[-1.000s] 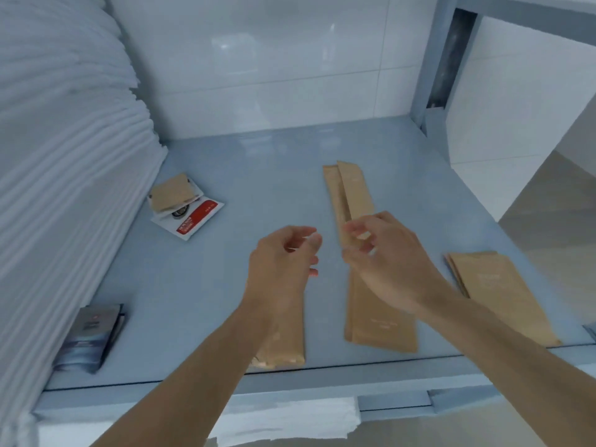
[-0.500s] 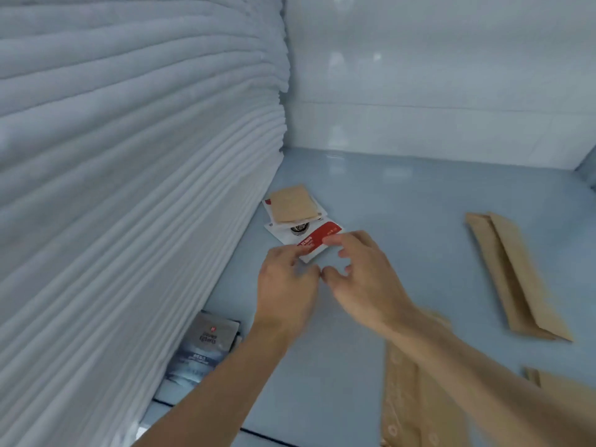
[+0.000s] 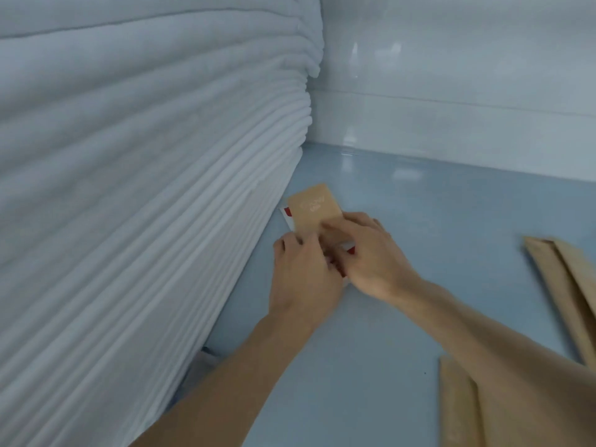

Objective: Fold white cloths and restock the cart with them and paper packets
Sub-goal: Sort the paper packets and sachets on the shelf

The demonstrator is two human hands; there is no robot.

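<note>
Your left hand (image 3: 303, 272) and right hand (image 3: 367, 256) both pinching the small brown packet (image 3: 314, 209), atop red-and-white sachets (image 3: 287, 214) on the blue cart shelf (image 3: 403, 221), tall stack of folded white cloths (image 3: 145, 188) just left, long brown paper packets (image 3: 561, 285) well right.

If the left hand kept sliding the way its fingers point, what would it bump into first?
Probably the small brown paper packet: the left hand points up the shelf, its fingertips already at the packet's near edge. Farther along stands the white back wall. The stack of white cloths lies alongside; depth is unclear.
</note>
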